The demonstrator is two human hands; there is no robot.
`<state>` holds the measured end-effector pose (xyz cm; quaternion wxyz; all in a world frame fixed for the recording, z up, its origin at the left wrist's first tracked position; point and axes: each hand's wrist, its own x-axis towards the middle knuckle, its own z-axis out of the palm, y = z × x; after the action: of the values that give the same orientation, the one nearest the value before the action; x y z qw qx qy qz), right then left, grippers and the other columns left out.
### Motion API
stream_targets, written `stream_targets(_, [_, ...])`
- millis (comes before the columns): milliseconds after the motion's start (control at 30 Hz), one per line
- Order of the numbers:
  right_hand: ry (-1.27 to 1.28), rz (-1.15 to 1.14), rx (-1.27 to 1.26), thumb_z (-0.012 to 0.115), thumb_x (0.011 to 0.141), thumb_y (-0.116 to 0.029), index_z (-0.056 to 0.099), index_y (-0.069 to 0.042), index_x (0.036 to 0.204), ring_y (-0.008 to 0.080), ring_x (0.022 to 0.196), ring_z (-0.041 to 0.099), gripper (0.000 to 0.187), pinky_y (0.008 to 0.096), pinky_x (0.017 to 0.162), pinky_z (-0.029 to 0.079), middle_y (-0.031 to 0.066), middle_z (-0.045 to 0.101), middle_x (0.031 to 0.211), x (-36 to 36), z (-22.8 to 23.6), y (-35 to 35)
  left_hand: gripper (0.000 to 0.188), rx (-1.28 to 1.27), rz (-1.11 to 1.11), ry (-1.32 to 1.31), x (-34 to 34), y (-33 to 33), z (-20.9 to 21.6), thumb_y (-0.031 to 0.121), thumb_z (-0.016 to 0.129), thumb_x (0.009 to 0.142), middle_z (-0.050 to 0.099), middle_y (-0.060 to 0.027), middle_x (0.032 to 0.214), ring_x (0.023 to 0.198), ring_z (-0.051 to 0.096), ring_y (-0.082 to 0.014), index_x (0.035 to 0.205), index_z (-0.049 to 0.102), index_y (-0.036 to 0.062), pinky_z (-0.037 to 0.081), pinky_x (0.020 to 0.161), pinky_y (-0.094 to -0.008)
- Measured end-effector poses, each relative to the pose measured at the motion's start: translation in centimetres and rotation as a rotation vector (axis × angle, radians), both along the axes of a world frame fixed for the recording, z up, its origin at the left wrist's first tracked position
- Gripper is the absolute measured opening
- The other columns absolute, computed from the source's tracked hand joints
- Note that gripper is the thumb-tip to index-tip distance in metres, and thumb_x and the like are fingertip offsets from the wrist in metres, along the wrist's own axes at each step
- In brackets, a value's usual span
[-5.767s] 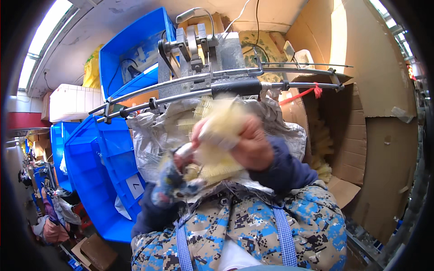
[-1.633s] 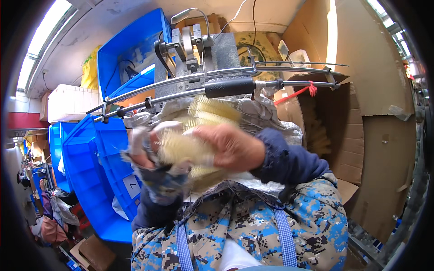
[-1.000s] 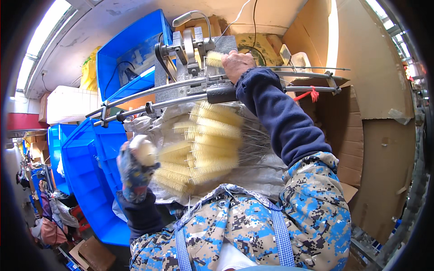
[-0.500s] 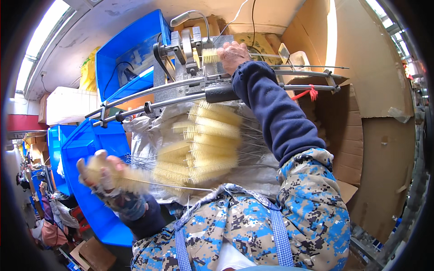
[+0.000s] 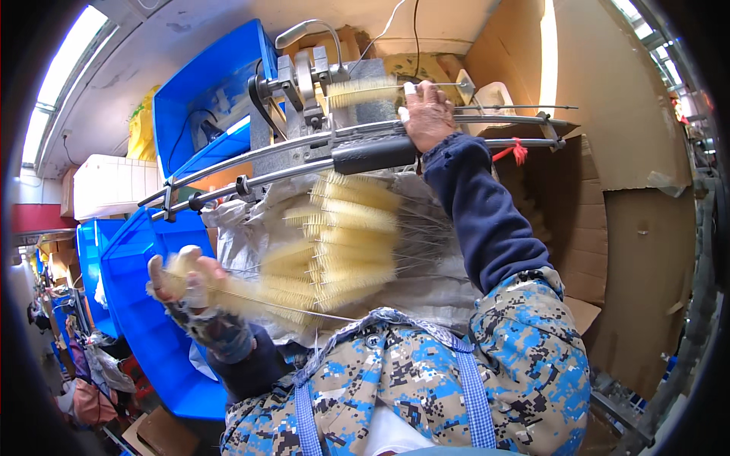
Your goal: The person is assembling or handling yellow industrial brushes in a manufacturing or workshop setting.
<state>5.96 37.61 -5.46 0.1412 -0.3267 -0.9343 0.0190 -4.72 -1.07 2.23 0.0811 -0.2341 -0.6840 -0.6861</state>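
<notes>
My left hand (image 5: 190, 281) is closed around a pale-yellow wire brush (image 5: 236, 299), blurred by motion, whose thin wire stem points right across my lap. At the far side my right hand (image 5: 430, 118) has its fingers curled at the wire stem of another brush (image 5: 361, 92), which lies across the machine (image 5: 304, 87) with its bristles exposed. Between my arms a pile of similar brushes (image 5: 357, 235) rests on a whitish sack (image 5: 243, 228), stems mostly pointing right.
Metal rails (image 5: 258, 182) with a black sleeve (image 5: 374, 155) run across in front of the machine. Blue bins (image 5: 156, 327) stand at the left, another blue bin (image 5: 171, 91) behind. Cardboard (image 5: 646, 289) lines the right side. A lamp (image 5: 293, 35) bends over the machine.
My right hand has slid right along the brush at the machine, from its bristles to its stem, uncovering more bristles. My left hand has shifted slightly right with its brush.
</notes>
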Motion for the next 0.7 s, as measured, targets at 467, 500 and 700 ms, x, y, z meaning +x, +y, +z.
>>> stream_targets(467, [-0.116,0.063,-0.176,0.041,0.078,-0.012,0.05,0.0,0.107,0.0271,0.104,0.042,0.032,0.0437,0.085,0.031,0.0143,0.045,0.108,-3.2,2.0,-4.1,0.036,-0.013,-0.298,0.107,0.1,-1.2,-0.9,0.013,0.048,0.087,0.036,-0.0167,0.121,0.077,0.052,-0.0213,0.121,0.042,0.0222,0.046,0.058,-0.026])
stream_targets(500, [-0.117,0.066,-0.176,0.041,0.078,-0.012,0.05,0.0,0.107,0.0271,0.104,0.042,0.032,0.0437,0.085,0.031,0.0143,0.045,0.108,-3.7,2.0,-4.4,0.036,-0.012,-0.25,0.067,0.3,-1.0,-0.7,0.013,0.048,0.087,0.036,-0.0166,0.121,0.077,0.052,-0.0212,0.122,0.042,0.0219,0.046,0.059,-0.026])
stream_targets(700, [-0.159,0.101,-0.245,0.042,0.079,-0.012,0.049,0.0,0.109,0.0262,0.104,0.042,0.033,0.0436,0.084,0.031,0.0147,0.045,0.108,-6.6,2.5,-7.0,0.044,0.043,-0.199,0.002,-0.1,-2.4,-1.0,0.011,0.051,0.084,0.038,-0.0171,0.119,0.078,0.053,-0.0196,0.125,0.036,0.0163,0.047,0.06,-0.0263])
